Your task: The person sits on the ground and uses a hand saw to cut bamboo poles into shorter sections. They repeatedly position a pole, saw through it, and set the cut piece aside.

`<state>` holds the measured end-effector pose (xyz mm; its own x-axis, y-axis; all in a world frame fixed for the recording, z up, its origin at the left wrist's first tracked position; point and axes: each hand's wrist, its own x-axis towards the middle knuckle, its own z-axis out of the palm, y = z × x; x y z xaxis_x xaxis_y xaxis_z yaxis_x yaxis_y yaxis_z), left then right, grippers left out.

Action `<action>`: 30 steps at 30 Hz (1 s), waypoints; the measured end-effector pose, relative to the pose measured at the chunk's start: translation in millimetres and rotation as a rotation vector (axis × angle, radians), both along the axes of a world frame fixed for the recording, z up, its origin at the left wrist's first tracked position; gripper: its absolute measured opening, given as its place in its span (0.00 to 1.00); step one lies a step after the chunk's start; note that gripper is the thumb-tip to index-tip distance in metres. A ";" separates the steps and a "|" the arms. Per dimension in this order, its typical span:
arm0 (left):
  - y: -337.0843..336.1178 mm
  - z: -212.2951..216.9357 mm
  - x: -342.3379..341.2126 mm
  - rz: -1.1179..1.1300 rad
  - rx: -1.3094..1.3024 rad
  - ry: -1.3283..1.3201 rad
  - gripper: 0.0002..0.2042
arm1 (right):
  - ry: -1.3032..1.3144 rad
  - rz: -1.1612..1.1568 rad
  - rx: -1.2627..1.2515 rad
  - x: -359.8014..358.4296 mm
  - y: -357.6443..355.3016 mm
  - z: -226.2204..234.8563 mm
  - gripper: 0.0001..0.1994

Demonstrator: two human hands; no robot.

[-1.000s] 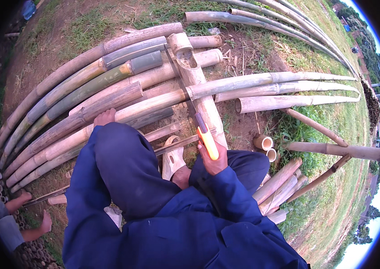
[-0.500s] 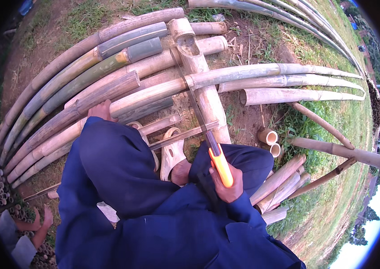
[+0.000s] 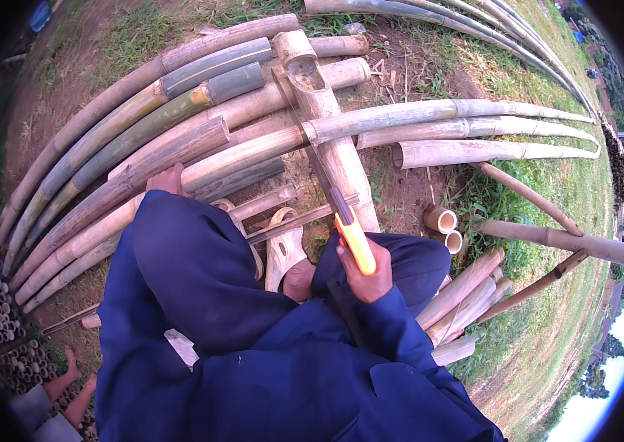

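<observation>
Right hand [image 3: 365, 271] grips saw [image 3: 326, 188] across crowded bamboo pole [image 3: 253, 151]; left hand [image 3: 166, 179] presses it flat

Loose dark-blue long sleeves [image 3: 201, 272] and matching blue trousers [image 3: 408, 261]; pale sandal [image 3: 282, 247] on one foot.

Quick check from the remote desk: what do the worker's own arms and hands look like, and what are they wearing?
Both arms are covered to the wrist by loose, dark blue long sleeves of plain woven cloth, with no visible markings. The left hand and right hand are bare: no gloves, and no rings, watch or straps show. The same blue cloth covers the legs.
</observation>
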<state>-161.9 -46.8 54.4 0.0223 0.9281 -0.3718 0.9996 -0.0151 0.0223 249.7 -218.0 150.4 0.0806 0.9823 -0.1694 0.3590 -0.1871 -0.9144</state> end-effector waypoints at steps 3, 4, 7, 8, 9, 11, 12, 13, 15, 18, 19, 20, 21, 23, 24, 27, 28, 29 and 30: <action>1.9 -6.1 -6.2 -0.002 0.001 0.014 0.34 | 0.082 -0.039 0.084 -20.5 44.5 -35.2 0.09; 0.6 -6.2 -10.9 0.011 -0.032 0.031 0.34 | 0.124 -0.029 0.079 -25.0 45.2 -32.2 0.09; -3.3 1.0 -13.3 0.040 -0.064 0.059 0.35 | 0.065 0.050 -0.096 8.4 -20.7 18.2 0.14; -10.6 1.5 -9.5 0.044 -0.080 0.060 0.36 | 0.064 0.050 -0.061 16.2 -50.0 39.5 0.17; -14.2 -1.1 -13.8 0.040 -0.028 -0.014 0.35 | 0.036 0.047 -0.068 20.9 -71.1 45.8 0.19; -10.0 0.4 4.3 -0.003 -0.007 -0.007 0.32 | -0.047 0.042 -0.087 27.3 -79.3 48.4 0.19; -7.8 1.2 5.4 -0.022 0.007 0.001 0.31 | -0.061 0.027 -0.043 20.0 -60.5 31.4 0.18; -5.3 0.6 3.8 0.001 0.007 -0.013 0.32 | -0.032 -0.010 0.033 9.4 -33.7 5.7 0.14; -6.6 2.0 2.1 0.048 0.008 -0.030 0.33 | 0.032 -0.044 0.119 -12.9 26.8 -31.6 0.07; 0.8 5.1 4.8 -0.001 0.007 0.024 0.32 | 0.126 -0.021 0.022 -12.6 47.8 -36.9 0.07; -4.2 -0.3 0.0 -0.008 -0.011 0.025 0.33 | 0.097 -0.019 -0.031 -7.9 25.3 -21.7 0.07; -7.2 0.3 -17.1 0.025 0.003 0.031 0.33 | 0.072 0.023 -0.053 -4.2 4.5 -3.4 0.07; -9.6 -3.5 -24.8 0.038 0.006 0.029 0.33 | 0.112 0.008 -0.120 7.2 -26.5 8.2 0.09; -5.8 7.7 10.8 0.011 -0.041 -0.005 0.35 | 0.034 -0.042 -0.119 26.1 -85.6 52.0 0.14; -10.1 13.5 12.5 -0.001 -0.014 -0.004 0.29 | 0.015 -0.064 -0.099 26.2 -99.5 62.7 0.14; -14.2 7.6 6.0 -0.012 0.033 0.008 0.24 | -0.070 0.019 -0.029 20.8 -65.4 47.6 0.14; -14.1 -5.9 -5.9 0.003 0.033 0.019 0.29 | 0.006 -0.015 -0.030 12.2 -40.6 19.5 0.11; -9.9 -14.4 -9.7 0.015 0.036 0.018 0.34 | -0.014 0.003 -0.018 3.7 -10.6 -8.7 0.11; -0.2 -12.9 -2.4 0.016 0.023 0.033 0.34 | -0.037 0.008 -0.001 -1.2 15.0 -24.3 0.10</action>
